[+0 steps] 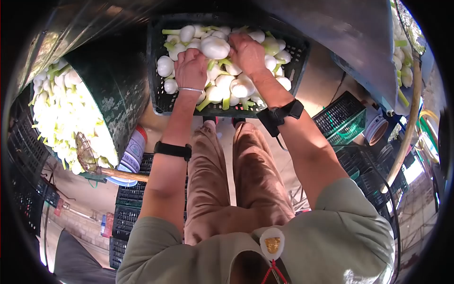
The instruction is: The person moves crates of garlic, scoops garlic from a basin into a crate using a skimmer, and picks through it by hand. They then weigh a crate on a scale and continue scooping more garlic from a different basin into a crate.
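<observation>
A black plastic crate (154,90) holds many white onions with short green stems. My left hand (190,71) rests on the onions at the crate's left middle, fingers bent and their tips hidden beneath. Near the crate's back, my right hand (247,51) reaches down among the onions with its fingers curled, and what they touch is partly hidden. A large white onion (215,48) lies between the two hands, close to the fingers of both. More onions (242,86) lie in front of the hands, some with stems pointing toward me.
At left, a large dark container (111,80) is filled with brightly lit onions; a wooden-handled net (86,154) lies across it. Green crates (345,120) stand at right beside a white bucket (377,130). A wooden pole (407,132) slants along the far right.
</observation>
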`<act>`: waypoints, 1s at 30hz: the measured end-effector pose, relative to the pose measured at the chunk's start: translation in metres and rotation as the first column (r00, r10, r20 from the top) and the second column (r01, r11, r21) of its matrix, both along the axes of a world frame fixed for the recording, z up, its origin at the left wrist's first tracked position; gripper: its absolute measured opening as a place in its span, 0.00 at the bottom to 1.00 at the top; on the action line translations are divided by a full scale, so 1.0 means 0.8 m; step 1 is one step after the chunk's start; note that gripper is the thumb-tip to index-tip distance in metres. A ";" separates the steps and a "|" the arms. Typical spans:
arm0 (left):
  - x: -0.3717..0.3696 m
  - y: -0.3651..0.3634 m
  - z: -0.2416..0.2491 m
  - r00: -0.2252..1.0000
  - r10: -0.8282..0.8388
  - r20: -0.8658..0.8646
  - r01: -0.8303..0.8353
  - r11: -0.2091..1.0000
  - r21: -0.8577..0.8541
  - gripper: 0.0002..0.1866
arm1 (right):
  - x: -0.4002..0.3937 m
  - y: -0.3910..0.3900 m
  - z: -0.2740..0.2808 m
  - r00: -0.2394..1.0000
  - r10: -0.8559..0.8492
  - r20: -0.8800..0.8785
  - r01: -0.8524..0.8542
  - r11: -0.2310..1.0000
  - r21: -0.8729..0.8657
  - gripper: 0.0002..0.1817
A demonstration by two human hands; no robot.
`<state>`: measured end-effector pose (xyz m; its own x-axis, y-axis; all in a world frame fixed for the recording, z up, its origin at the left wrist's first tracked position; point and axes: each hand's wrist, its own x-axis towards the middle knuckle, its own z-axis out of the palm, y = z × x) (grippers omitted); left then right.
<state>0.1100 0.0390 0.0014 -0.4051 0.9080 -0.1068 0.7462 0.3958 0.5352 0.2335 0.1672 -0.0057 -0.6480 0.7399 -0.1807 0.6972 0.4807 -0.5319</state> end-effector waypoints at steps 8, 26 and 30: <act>-0.019 0.000 0.049 0.935 0.271 -0.228 -0.258 0.962 0.088 0.19 | 0.100 0.033 0.061 0.894 -0.447 0.018 0.444 0.892 0.090 0.20; 0.063 -0.129 0.054 0.980 -0.059 -0.191 -0.006 0.947 -0.321 0.24 | 0.082 -0.045 0.085 0.965 -0.135 -0.223 0.131 0.991 -0.032 0.22; 0.015 -0.118 0.024 0.984 -0.180 -0.006 0.176 0.964 -0.199 0.27 | 0.143 -0.047 0.115 0.924 -0.293 0.244 0.290 0.956 0.050 0.17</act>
